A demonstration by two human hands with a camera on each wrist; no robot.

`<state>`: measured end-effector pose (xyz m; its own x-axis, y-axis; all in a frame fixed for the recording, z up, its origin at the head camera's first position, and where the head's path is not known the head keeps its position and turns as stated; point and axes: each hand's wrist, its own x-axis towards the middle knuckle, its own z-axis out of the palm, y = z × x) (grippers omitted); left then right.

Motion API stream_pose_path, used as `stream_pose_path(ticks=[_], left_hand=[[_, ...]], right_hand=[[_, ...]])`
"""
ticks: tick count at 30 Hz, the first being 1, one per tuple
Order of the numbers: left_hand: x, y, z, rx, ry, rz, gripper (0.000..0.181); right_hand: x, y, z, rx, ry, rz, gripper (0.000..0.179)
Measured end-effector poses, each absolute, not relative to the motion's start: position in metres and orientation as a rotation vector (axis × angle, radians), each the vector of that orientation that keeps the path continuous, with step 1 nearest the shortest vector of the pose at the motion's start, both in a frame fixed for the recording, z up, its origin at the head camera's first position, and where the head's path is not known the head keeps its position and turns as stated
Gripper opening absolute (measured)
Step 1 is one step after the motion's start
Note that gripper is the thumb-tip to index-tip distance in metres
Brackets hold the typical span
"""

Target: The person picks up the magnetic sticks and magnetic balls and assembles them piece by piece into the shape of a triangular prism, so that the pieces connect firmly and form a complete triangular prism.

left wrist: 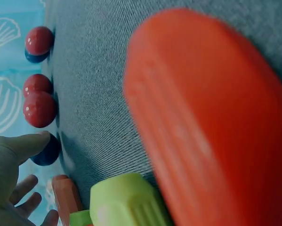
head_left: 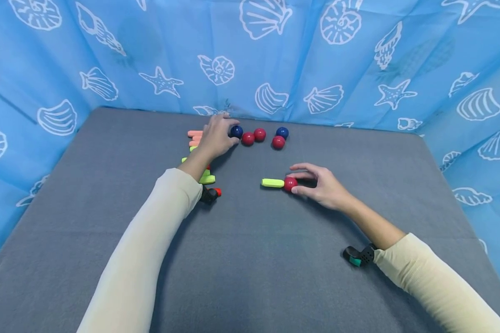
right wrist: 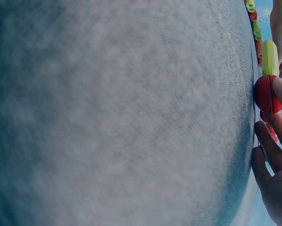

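We are looking down at a grey table [head_left: 108, 152] backed by a blue curtain [head_left: 158, 46] printed with white shells. Our left hand [head_left: 215, 138] is reaching to the far side of the table, its fingertips touching a dark blue ball [head_left: 236, 131]; from these views we cannot tell whether the fingers are closing round it or only resting against it. Just right of that ball, two red balls [head_left: 253, 136] are sitting side by side, and a little further right a second blue ball [head_left: 282, 132] is touching another red ball [head_left: 278, 142]. Beside and under our left wrist, a cluster of orange and lime-green sticks [head_left: 200, 157] is lying. Nearer to us, our right hand [head_left: 321, 184] is pinching a red ball [head_left: 290, 184] between thumb and fingers; this ball is resting on the table, and a lime-green stick [head_left: 272, 183] is touching its left side.
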<state>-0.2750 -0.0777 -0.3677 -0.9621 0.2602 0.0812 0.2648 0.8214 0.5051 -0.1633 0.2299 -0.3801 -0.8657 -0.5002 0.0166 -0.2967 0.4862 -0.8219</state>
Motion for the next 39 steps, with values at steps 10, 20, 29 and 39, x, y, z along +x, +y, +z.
stream_pose_path(ticks=[10,20,29,39], left_hand=[[-0.273,-0.084,-0.37,-0.36,-3.0,-0.818,0.036],[-0.255,-0.098,-0.367,-0.574,-2.947,-0.833,0.035],[-0.211,-0.097,-0.366,-0.874,-2.898,-1.052,0.034],[-0.183,-0.078,-0.371,-1.029,-2.942,-1.143,0.037]], right_hand=[[-0.164,0.228,-0.38,-0.697,2.499,-1.331,0.052],[-0.164,0.229,-0.379,-0.69,2.508,-1.309,0.052],[-0.162,0.23,-0.38,-0.675,2.521,-1.297,0.053],[-0.162,0.23,-0.379,-0.658,2.509,-1.302,0.055]])
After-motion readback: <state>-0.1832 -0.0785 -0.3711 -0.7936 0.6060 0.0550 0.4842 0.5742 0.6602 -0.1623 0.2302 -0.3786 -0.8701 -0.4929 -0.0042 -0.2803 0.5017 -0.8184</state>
